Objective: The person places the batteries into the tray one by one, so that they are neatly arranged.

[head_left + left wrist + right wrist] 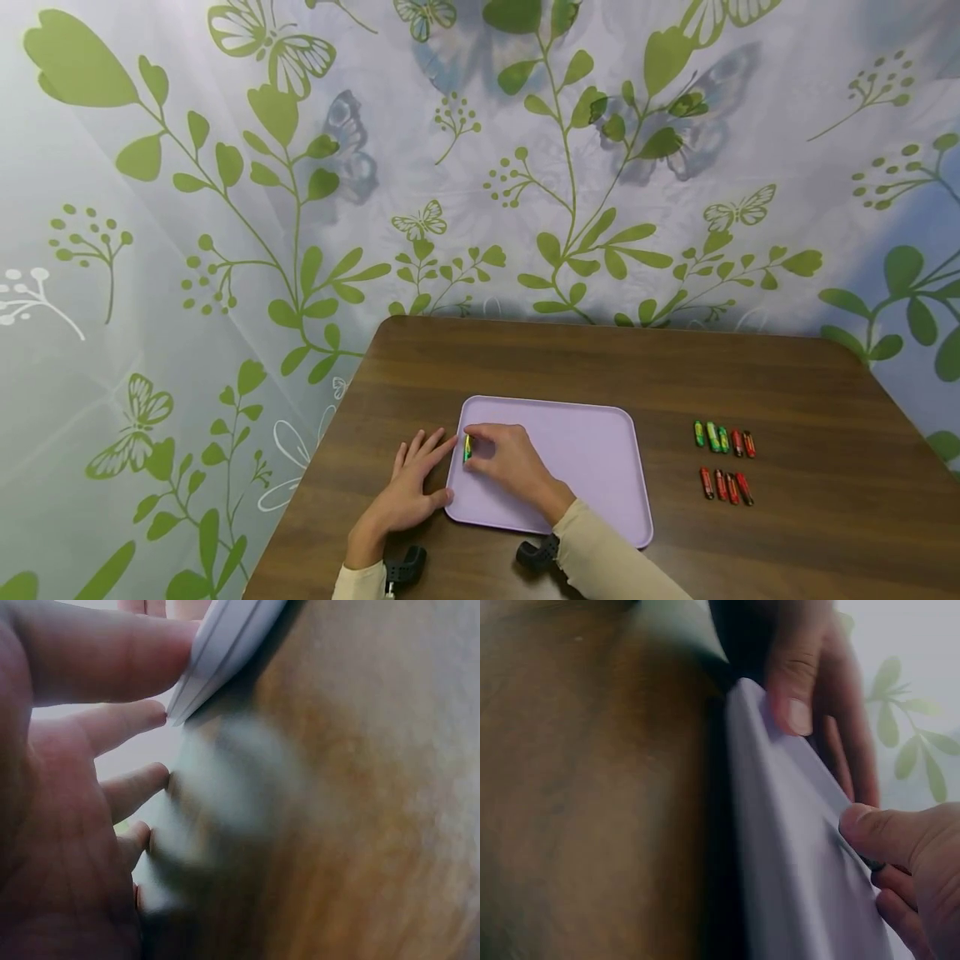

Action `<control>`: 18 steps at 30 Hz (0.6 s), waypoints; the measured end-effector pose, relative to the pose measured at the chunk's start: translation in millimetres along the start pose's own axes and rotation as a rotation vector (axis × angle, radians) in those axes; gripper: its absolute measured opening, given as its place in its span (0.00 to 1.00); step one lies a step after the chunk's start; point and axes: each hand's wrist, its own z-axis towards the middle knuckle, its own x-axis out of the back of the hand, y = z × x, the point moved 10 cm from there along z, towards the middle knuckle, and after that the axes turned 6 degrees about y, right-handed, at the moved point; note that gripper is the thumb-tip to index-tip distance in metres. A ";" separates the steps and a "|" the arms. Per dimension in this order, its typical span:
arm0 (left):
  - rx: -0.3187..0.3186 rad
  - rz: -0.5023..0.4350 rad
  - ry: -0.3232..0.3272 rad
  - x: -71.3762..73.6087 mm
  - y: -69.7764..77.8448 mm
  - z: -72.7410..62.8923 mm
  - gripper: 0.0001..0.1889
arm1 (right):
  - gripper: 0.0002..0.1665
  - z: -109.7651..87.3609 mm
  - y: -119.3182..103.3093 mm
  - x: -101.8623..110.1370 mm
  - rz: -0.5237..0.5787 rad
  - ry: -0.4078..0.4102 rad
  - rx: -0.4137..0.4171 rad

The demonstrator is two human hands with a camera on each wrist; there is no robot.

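A green battery [468,448] stands lengthwise near the left edge of the lilac tray [562,467], between the thumb and index finger of my right hand [513,462], which pinches it. In the right wrist view only a dark end of that battery [871,864] shows below the thumb. My left hand [408,492] lies with spread, straight fingers at the tray's left rim. Its thumb [120,660] touches the tray's edge [225,652] in the left wrist view.
Right of the tray, a row of green and red batteries [712,437] lies above a row of red batteries [721,485] on the brown wooden table [810,392]. A leaf-patterned curtain [465,192] hangs behind the table.
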 end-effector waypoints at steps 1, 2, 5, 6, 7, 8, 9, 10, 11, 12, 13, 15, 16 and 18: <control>0.006 0.002 -0.004 0.8 2.2 -0.6 0.44 | 0.29 0.1 -1.1 -1.5 -0.012 0.000 0.005; 0.000 0.008 -0.004 1.2 3.2 -1.0 0.44 | 0.29 0.3 -2.3 -2.7 -0.019 0.003 0.011; -0.002 0.010 -0.004 2.0 3.5 -1.9 0.44 | 0.29 1.6 -5.8 -4.8 -0.041 0.017 0.034; -0.001 0.008 -0.002 2.0 2.7 -2.1 0.44 | 0.29 2.3 -6.4 -5.7 -0.045 0.015 0.035; -0.002 0.002 0.001 2.0 2.5 -2.2 0.44 | 0.29 2.9 -7.0 -6.7 -0.050 0.013 0.037; -0.005 -0.006 0.006 2.1 1.8 -2.6 0.44 | 0.29 3.4 -7.5 -7.6 -0.053 0.010 0.036; 0.002 -0.011 0.010 1.5 -0.6 -2.7 0.44 | 0.29 3.9 -8.2 -8.6 -0.061 0.007 0.039; -0.004 -0.016 0.017 0.8 -2.7 -2.8 0.43 | 0.29 4.4 -8.4 -9.6 -0.069 0.003 0.036; -0.013 -0.028 0.021 0.3 -2.9 -2.9 0.43 | 0.29 4.7 -9.0 -10.1 -0.077 0.001 0.035; -0.016 -0.033 0.027 -0.8 -5.6 -3.1 0.43 | 0.29 5.1 -9.5 -10.7 -0.087 -0.002 0.034; -0.025 -0.041 0.029 -1.4 -5.9 -3.2 0.43 | 0.29 5.4 -10.2 -11.1 -0.096 -0.001 0.034; -0.043 -0.046 0.032 -2.0 -7.0 -3.2 0.43 | 0.29 6.0 -11.9 -11.8 -0.116 -0.004 0.036; -0.049 -0.051 0.028 -1.9 -5.6 -3.4 0.44 | 0.29 6.2 -12.8 -12.0 -0.120 -0.005 0.035; -0.041 -0.054 0.023 -0.8 -3.7 -3.3 0.44 | 0.29 6.3 -15.2 -12.7 -0.132 -0.007 0.044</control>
